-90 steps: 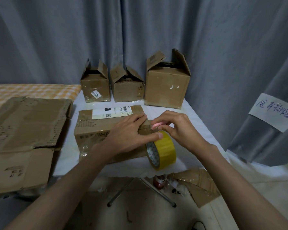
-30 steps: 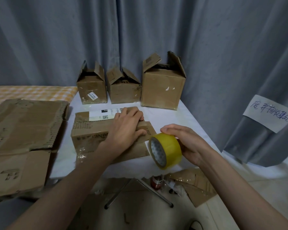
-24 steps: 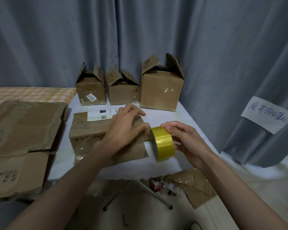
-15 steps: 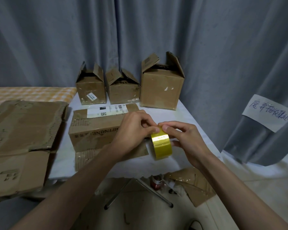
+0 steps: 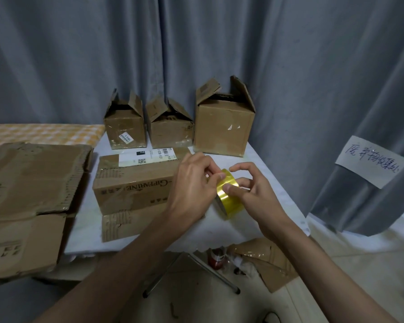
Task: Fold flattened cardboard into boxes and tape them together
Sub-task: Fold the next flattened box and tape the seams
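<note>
A folded cardboard box with a white label lies on its side on the white table; one flap lies flat towards me. Just right of the box, above the table, my right hand holds a roll of yellow tape, thumb pressed on its outer face. My left hand has its fingertips pinching at the top of the roll's tape surface. Neither hand touches the box.
Three assembled boxes with open top flaps stand at the table's back by a grey curtain. Flattened cardboard sheets lie at the left. Cardboard scraps and a small red item lie on the floor under the table's front edge.
My left hand lifted off the box and came over to the tape roll. My right hand turned the roll so its yellow face points up. The box is now uncovered.
</note>
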Action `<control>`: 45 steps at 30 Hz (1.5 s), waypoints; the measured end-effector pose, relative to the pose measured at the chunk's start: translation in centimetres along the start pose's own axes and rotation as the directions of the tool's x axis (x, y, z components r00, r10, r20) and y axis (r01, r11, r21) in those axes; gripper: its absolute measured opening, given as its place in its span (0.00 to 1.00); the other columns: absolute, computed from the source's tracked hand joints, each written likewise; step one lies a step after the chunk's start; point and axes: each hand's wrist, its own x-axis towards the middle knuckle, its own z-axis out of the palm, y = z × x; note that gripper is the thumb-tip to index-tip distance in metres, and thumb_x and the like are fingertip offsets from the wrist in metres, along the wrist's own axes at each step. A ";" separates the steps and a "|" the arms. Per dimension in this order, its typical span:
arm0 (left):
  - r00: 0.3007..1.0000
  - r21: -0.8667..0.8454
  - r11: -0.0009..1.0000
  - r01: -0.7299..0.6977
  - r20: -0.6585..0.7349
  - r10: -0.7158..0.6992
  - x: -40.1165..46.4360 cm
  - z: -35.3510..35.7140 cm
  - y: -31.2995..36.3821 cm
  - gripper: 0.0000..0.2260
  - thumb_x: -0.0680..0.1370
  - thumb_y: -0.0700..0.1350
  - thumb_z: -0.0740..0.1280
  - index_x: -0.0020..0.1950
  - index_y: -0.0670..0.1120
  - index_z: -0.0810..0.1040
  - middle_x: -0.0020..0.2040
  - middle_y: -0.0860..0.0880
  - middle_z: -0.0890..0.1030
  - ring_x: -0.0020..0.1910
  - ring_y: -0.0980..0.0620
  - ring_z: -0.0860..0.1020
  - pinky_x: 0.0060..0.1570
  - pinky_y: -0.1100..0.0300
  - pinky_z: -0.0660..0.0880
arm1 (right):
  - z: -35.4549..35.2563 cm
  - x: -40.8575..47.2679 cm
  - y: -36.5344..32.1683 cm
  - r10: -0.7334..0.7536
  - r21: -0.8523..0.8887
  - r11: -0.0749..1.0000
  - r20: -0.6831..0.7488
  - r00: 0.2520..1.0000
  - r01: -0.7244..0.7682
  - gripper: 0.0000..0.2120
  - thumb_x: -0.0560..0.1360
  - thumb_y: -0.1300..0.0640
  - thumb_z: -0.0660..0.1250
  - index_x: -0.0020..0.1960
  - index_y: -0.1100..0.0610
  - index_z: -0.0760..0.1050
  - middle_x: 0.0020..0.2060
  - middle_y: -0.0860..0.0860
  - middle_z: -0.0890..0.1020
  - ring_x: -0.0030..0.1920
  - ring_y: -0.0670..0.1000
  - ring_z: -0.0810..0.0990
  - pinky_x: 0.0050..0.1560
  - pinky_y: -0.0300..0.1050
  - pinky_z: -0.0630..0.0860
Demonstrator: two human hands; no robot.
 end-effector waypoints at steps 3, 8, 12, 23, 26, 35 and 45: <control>0.999 -0.048 0.998 -0.035 -0.006 0.035 -0.2 0.0 0.7 0.05 0.73 0.41 0.74 0.38 0.46 0.80 0.38 0.55 0.76 0.43 0.56 0.70 0.45 0.69 0.64 | -0.6 0.2 0.0 -0.037 -0.009 0.999 -0.025 0.999 0.037 0.09 0.76 0.59 0.73 0.51 0.50 0.74 0.35 0.52 0.81 0.37 0.50 0.79 0.41 0.48 0.73; 0.997 -0.174 0.983 0.059 -0.042 -0.068 0.8 -0.9 0.5 0.03 0.74 0.43 0.74 0.40 0.46 0.82 0.41 0.54 0.79 0.44 0.55 0.74 0.46 0.61 0.71 | -1.2 0.2 -0.4 -0.162 0.004 0.987 0.035 0.986 0.162 0.07 0.78 0.60 0.71 0.48 0.53 0.73 0.37 0.61 0.74 0.39 0.53 0.74 0.41 0.49 0.70; 0.995 -0.185 0.980 0.072 -0.051 -0.083 1.0 -0.9 0.4 0.03 0.74 0.45 0.74 0.41 0.48 0.82 0.41 0.55 0.79 0.44 0.55 0.75 0.45 0.60 0.72 | -1.7 0.2 -1.0 -0.188 0.089 0.980 0.125 0.974 0.177 0.07 0.79 0.64 0.68 0.50 0.56 0.70 0.37 0.56 0.74 0.40 0.51 0.74 0.42 0.48 0.69; 0.991 0.386 0.919 -0.079 0.130 0.031 2.2 -1.3 -2.5 0.24 0.73 0.60 0.72 0.65 0.48 0.80 0.61 0.49 0.79 0.61 0.49 0.71 0.61 0.52 0.69 | -4.0 1.5 0.5 -0.229 -0.409 0.889 -0.011 0.973 0.205 0.11 0.76 0.63 0.70 0.46 0.53 0.69 0.37 0.54 0.76 0.36 0.49 0.71 0.39 0.47 0.70; 0.979 0.366 0.927 -0.081 0.204 0.006 2.2 -1.7 -3.7 0.25 0.77 0.55 0.70 0.71 0.47 0.74 0.70 0.49 0.74 0.68 0.48 0.70 0.66 0.52 0.68 | -5.2 2.4 2.0 -0.245 -0.584 0.799 -0.095 0.965 0.145 0.11 0.75 0.65 0.69 0.48 0.56 0.67 0.33 0.49 0.73 0.34 0.48 0.68 0.35 0.45 0.67; 0.966 0.322 0.944 -0.069 0.258 -0.018 1.5 -1.6 -5.1 0.16 0.80 0.47 0.67 0.68 0.47 0.77 0.69 0.51 0.76 0.68 0.47 0.74 0.66 0.51 0.71 | -4.4 3.4 4.5 -0.196 -0.723 0.687 -0.091 0.976 0.070 0.15 0.74 0.66 0.68 0.53 0.54 0.65 0.36 0.56 0.76 0.37 0.59 0.74 0.38 0.54 0.72; 0.933 0.241 0.950 -0.199 0.344 0.108 0.8 -5.1 -6.8 0.20 0.76 0.48 0.72 0.67 0.51 0.77 0.66 0.56 0.76 0.66 0.62 0.72 0.68 0.66 0.65 | -3.1 5.2 3.6 -0.182 -0.752 0.659 -0.164 0.970 -0.003 0.07 0.75 0.53 0.72 0.46 0.56 0.77 0.44 0.52 0.77 0.43 0.53 0.77 0.46 0.50 0.76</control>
